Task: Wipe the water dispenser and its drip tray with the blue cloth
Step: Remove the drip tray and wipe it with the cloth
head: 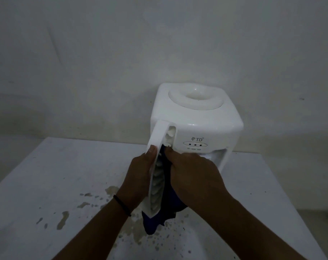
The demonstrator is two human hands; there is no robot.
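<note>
Both hands are working the tray (160, 139), lifted off and tilted on edge at about seven o'clock of the dispenser (196, 117). It looks light, stiff plastic, best pinched by its rim. The left hand (138, 177) is gripping that rim; the right hand (193, 175) is clutching the limp cloth (170, 199) against the ribbed inside.
</note>
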